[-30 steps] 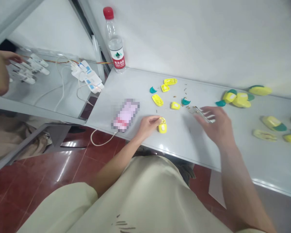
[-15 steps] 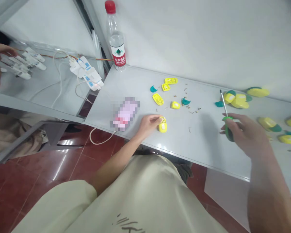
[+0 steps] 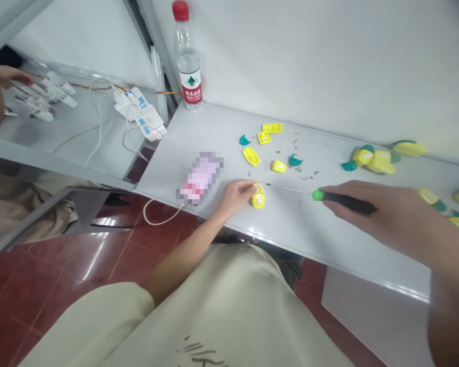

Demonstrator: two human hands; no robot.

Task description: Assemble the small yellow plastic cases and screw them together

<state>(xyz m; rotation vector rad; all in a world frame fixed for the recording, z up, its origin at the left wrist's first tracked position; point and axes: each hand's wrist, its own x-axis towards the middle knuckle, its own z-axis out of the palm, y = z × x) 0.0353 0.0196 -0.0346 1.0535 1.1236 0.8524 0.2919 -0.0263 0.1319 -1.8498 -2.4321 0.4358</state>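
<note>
Pinched at its upper left by my left hand (image 3: 238, 198) is a small yellow plastic casing (image 3: 257, 200), lying on the table near the front edge. Its upper part shows open ribbed insides. My right hand (image 3: 352, 204) is closed around a screwdriver (image 3: 323, 195) with a green and black handle. The thin shaft points left, and its dark tip hovers just right of the casing, apart from it. Behind lie a yellow half shell (image 3: 251, 156), a yellow cap piece (image 3: 279, 165), a teal piece (image 3: 295, 161) and several tiny screws (image 3: 304, 177).
A blurred-out phone (image 3: 201, 178) with a white cable lies left of my left hand. A water bottle (image 3: 191, 76) stands at the back left. Several yellow and teal pieces (image 3: 381, 162) sit at the right. Another person's hand (image 3: 13, 76) is near white devices beside a power strip (image 3: 147, 122).
My right hand has swung the screwdriver from pointing up to pointing left, bringing its tip close to the yellow casing. My left hand stays on the casing.
</note>
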